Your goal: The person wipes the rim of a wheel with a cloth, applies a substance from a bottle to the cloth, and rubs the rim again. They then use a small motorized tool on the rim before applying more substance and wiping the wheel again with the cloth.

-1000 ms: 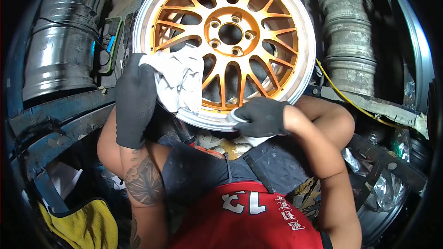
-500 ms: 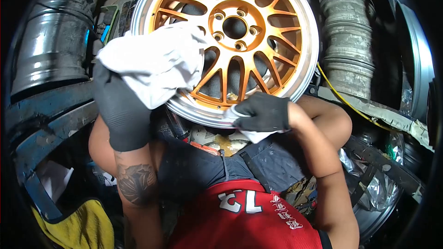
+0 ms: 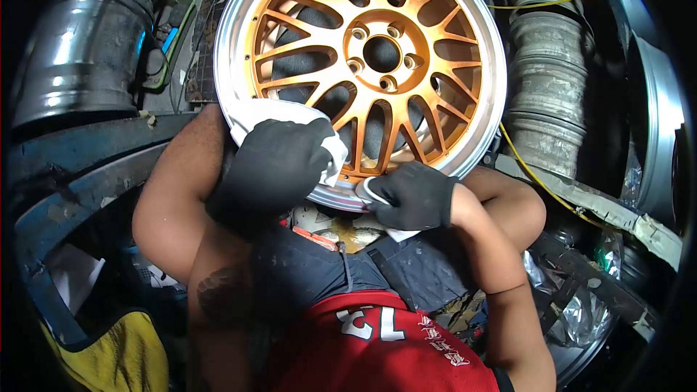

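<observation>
A wheel rim (image 3: 396, 120) with copper-orange spokes and a bright silver lip leans over my lap. My left hand (image 3: 274, 167), in a black glove, is closed round a white cloth (image 3: 279, 110) that lies against the lower left of the lip. At the bottom edge of the rim my right hand (image 3: 415, 197), gloved too, is closed on a second white cloth (image 3: 368, 190) held to the lip. Part of this cloth hides under my fingers.
Bare silver rims (image 3: 546, 72) are stacked at the right, with a yellow cable (image 3: 523, 149) beside them. Dark metal barrels (image 3: 83, 51) stand at the left, above a blue metal frame (image 3: 80, 149). A yellow towel (image 3: 120, 356) hangs at lower left.
My left hand has come down and right with its cloth, off the spokes and onto the lower lip. The right hand stays at the bottom edge. The rim shows slightly lower and turned.
</observation>
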Action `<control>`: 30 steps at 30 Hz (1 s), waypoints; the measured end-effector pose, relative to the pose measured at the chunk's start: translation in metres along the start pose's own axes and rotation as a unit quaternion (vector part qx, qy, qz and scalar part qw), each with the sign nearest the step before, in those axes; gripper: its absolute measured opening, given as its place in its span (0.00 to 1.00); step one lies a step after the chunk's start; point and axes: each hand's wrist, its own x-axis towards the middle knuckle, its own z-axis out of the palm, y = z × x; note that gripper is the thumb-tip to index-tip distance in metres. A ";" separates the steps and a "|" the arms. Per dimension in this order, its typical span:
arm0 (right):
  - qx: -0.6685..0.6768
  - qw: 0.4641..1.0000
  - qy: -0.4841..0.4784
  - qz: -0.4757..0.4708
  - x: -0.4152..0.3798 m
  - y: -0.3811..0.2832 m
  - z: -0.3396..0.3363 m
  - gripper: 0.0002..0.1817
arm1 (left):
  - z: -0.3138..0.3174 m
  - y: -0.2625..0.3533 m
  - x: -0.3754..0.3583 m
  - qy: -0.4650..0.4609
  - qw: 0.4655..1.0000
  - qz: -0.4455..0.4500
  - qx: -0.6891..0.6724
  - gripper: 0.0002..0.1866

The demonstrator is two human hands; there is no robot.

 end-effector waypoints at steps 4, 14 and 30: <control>0.097 0.992 -0.062 0.042 -0.017 0.010 -0.011 0.13 | -0.017 0.002 -0.006 0.047 0.996 -0.043 -0.061 0.10; 0.057 0.998 -0.024 0.023 0.001 0.007 0.005 0.17 | 0.001 0.001 -0.018 0.069 0.968 0.221 0.094 0.09; 0.019 0.998 -0.014 0.050 -0.005 0.001 0.004 0.15 | -0.003 0.001 -0.037 0.057 0.987 0.146 0.035 0.21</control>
